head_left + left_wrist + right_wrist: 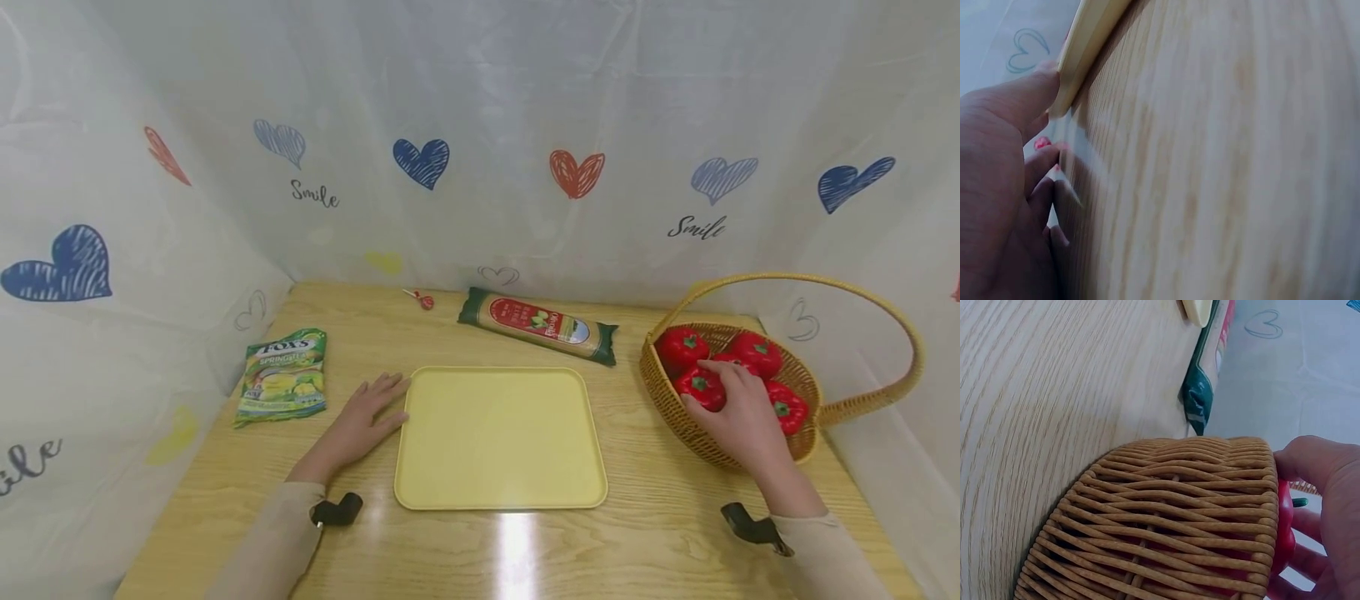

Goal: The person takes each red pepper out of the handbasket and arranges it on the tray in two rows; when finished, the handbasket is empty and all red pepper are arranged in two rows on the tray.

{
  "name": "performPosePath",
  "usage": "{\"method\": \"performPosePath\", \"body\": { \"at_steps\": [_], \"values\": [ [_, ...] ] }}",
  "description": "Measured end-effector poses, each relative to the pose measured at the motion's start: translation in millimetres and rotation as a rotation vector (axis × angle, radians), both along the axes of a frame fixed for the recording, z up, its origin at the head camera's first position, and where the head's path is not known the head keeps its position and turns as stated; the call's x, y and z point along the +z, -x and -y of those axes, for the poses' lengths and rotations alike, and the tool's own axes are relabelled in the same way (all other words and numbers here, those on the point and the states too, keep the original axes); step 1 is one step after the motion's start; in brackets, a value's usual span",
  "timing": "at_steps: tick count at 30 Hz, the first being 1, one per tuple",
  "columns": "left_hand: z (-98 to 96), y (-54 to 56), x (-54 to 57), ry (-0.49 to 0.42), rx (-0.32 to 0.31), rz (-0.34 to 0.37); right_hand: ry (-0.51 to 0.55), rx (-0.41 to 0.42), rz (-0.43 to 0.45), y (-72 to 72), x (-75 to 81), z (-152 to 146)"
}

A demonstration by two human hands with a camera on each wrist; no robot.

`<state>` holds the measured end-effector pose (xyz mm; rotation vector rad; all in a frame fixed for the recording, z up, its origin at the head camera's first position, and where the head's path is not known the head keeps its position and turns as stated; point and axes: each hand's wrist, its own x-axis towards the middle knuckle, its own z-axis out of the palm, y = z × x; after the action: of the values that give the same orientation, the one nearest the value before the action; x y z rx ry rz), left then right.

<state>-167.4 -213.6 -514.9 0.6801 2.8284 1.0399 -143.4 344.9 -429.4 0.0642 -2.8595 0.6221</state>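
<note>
My right hand [738,417] reaches into a wicker basket [678,425] at the right, its thumb and fingers around a red bell pepper [701,387] with a green stem. In the right wrist view, the thumb lies by the rim and the fingers [1307,559] are on the pepper's far side. Several more red bell peppers [756,354] fill the basket. My left hand [365,421] rests on the table with fingers spread, fingertips right at the left edge of a pale yellow tray [498,437]. The tray's edge [1079,56] shows beside the thumb in the left wrist view.
A green FOX'S candy bag [285,377] lies at the left of the wooden table. Behind the tray are a red lollipop [426,302] and a long green-ended spaghetti pack [538,325]. The basket's tall handle [873,408] arches over its right side. White heart-print sheeting [495,100] encloses the table.
</note>
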Motion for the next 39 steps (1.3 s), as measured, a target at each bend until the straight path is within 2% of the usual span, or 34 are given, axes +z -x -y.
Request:
{"method": "performPosePath", "body": {
  "at_steps": [13, 20, 25, 30, 39],
  "values": [
    [0.7, 2.6, -1.9, 0.003, -0.019, 0.013, -0.006, -0.018, -0.025, -1.3, 2.6, 0],
    [1.2, 1.7, -2.4, -0.002, -0.019, 0.012, 0.019, -0.022, -0.072, 0.3, 9.0, 2],
    [1.9, 0.8, -2.4, -0.004, -0.015, 0.018, 0.012, -0.023, -0.053, -0.8, 11.3, 2],
    [2.3, -0.6, -1.4, -0.005, -0.011, 0.025, 0.015, -0.017, -0.043, -0.9, 11.7, 3],
    [2.3, -0.2, -3.5, -0.013, -0.011, 0.024, 0.01, -0.019, -0.086, -0.3, 8.4, 5]
  ]
}}
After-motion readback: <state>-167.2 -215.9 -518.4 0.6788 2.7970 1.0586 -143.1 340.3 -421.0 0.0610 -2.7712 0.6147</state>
